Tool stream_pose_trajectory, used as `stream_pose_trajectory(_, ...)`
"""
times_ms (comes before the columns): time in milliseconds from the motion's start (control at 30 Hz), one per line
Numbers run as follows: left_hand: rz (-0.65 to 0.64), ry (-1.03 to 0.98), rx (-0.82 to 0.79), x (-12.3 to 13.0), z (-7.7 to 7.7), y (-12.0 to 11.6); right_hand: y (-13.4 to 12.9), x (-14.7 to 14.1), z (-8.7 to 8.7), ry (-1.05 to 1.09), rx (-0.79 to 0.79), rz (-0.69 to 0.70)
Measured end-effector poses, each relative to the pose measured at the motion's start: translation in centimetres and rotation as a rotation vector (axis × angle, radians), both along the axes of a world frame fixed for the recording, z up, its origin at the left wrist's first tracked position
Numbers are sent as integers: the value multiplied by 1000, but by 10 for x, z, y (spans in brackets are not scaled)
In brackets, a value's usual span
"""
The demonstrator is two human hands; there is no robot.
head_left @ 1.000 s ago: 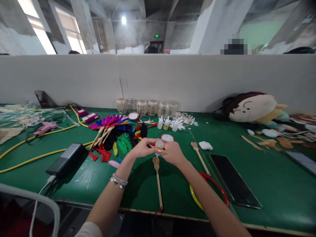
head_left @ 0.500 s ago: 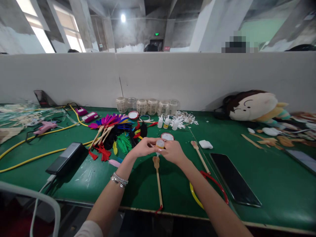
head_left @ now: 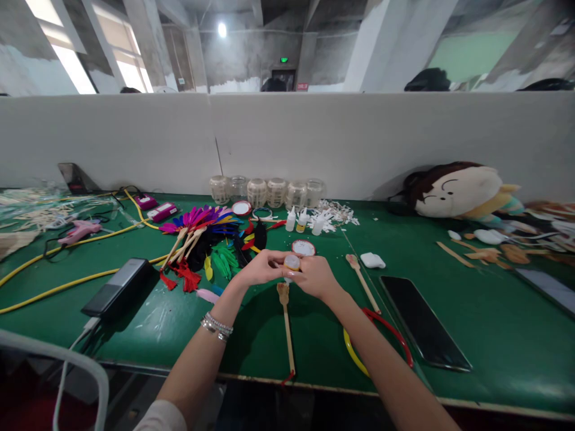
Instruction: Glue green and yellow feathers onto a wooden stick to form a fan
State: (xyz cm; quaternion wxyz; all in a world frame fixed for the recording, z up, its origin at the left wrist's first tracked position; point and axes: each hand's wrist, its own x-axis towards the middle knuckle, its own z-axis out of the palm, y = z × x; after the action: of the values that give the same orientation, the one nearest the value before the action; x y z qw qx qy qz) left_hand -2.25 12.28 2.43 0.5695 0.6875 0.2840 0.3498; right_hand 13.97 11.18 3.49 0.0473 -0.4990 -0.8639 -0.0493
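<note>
A small glue bottle (head_left: 292,262) is tipped upside down, its base facing me and its nozzle pointing down. Fingers of my left hand (head_left: 262,268) and my right hand (head_left: 318,276) both close around it from either side. Just below the nozzle lies a wooden stick (head_left: 288,335) with a wider, stained head and a red cord at its near end. Whether glue is coming out cannot be made out. Another wooden stick (head_left: 363,284) rests to the right of my right hand. A white, red-rimmed lid (head_left: 303,247) lies behind my hands.
Several glass jars (head_left: 257,193) line the partition, with small white bottles (head_left: 290,220) before them. Colourful feathers (head_left: 204,222) and a black power bank (head_left: 117,288) lie left. A phone (head_left: 424,323), red-yellow ring (head_left: 356,356), white case (head_left: 372,260) and plush doll (head_left: 462,190) are right.
My hands and the bottle hold almost the same place above the stick. The whole view has shifted very slightly.
</note>
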Motion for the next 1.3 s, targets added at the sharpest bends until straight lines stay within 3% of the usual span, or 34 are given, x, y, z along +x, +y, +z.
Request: stream_pose_trajectory(1300,-49,45,7,-6,9,-5,-11,-3,2,87,-23,11)
